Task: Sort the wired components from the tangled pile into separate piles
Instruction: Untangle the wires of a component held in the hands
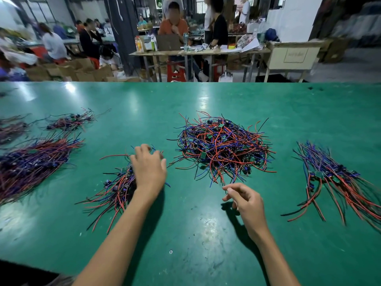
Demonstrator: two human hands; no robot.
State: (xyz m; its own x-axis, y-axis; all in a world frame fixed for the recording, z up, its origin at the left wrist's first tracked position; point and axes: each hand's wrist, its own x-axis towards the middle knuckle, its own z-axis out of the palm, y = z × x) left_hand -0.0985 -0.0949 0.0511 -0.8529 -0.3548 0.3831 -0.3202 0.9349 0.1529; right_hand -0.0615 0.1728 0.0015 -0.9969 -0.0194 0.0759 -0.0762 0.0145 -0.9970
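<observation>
Several sorted piles (35, 162) lie along the surface (185, 234), but the tangled pile (223, 148) at its middle remains large. The left hand (149, 167) rests spread on one sorted bundle (115, 188). The right hand (246, 200), loosely curled, holds nothing.

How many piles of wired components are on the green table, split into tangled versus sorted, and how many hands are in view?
Tangled pile: 1
Sorted piles with wires laid roughly parallel: 4 clearly in view: under the left hand at, right, left, far left; blurred wires at the left edge not counted
Hands, including the right hand: 2
Total piles: 5

Left hand (148, 168) hides part of the near pile (115, 188).
</observation>
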